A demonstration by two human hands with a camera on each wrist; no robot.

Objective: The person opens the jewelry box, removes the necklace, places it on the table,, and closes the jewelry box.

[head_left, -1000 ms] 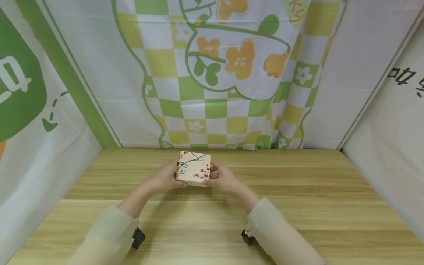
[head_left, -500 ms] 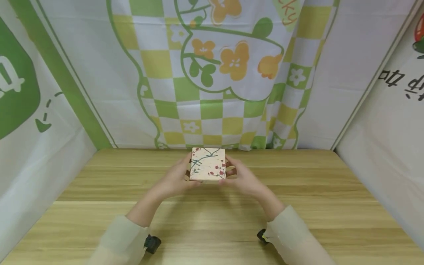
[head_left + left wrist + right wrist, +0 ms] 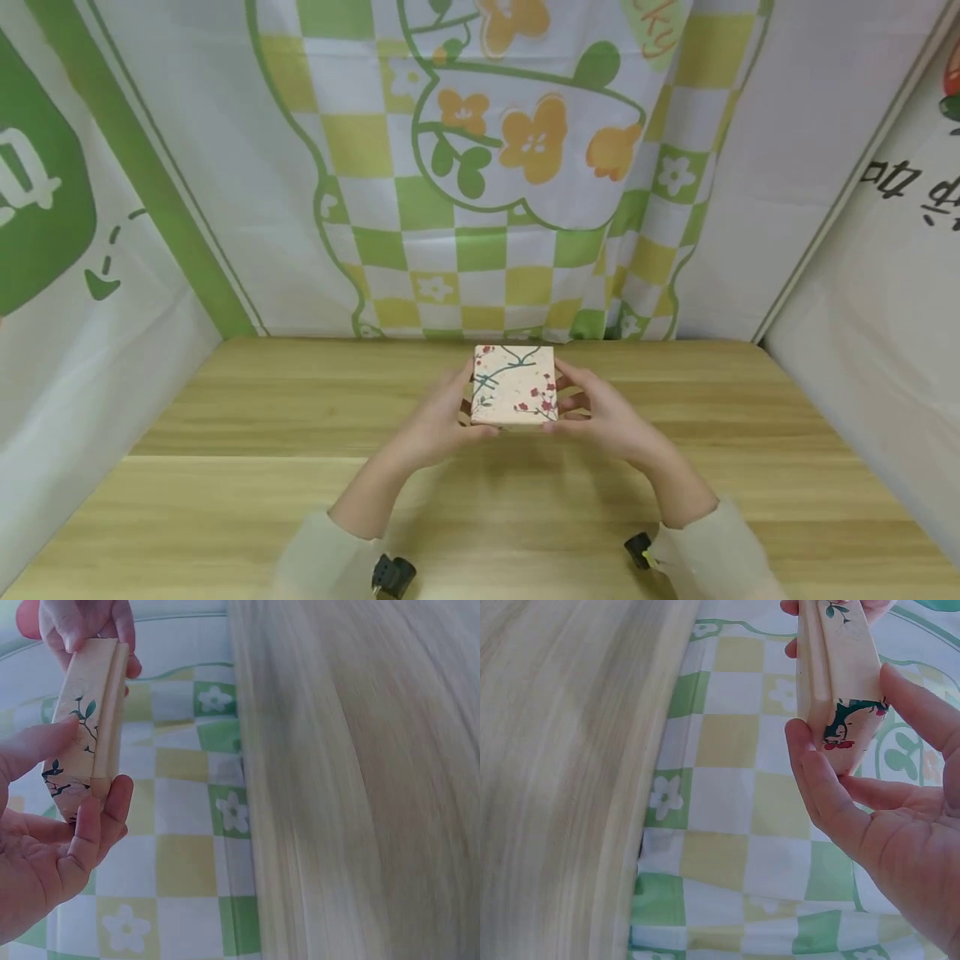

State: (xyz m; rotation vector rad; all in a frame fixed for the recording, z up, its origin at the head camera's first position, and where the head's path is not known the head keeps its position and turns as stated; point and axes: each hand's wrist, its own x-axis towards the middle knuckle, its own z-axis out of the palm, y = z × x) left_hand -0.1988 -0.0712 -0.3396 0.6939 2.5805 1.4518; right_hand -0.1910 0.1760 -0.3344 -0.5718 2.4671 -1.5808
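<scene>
A small square cream gift box (image 3: 514,385), printed with dark branches and red blossoms, is held above the table between both hands. My left hand (image 3: 438,421) grips its left side, with the thumb along the near face. On the opposite side, my right hand (image 3: 603,417) grips it the same way. In the left wrist view, the thumb presses the box's (image 3: 79,727) printed side while fingertips support the other edge. A seam between lid and base shows on the box (image 3: 840,675) in the right wrist view. The underside is hidden from the head view.
The wooden table (image 3: 247,517) spreads below both arms. Behind its far edge hangs a green, yellow and white checked curtain (image 3: 480,250). Printed white fabric walls stand at left and right. Small black devices (image 3: 393,575) are fixed at both wrists.
Both hands have carried the box rightward across the head view, and it now sits more squarely to the camera. The grip on each side stays. The head view has also shifted slightly.
</scene>
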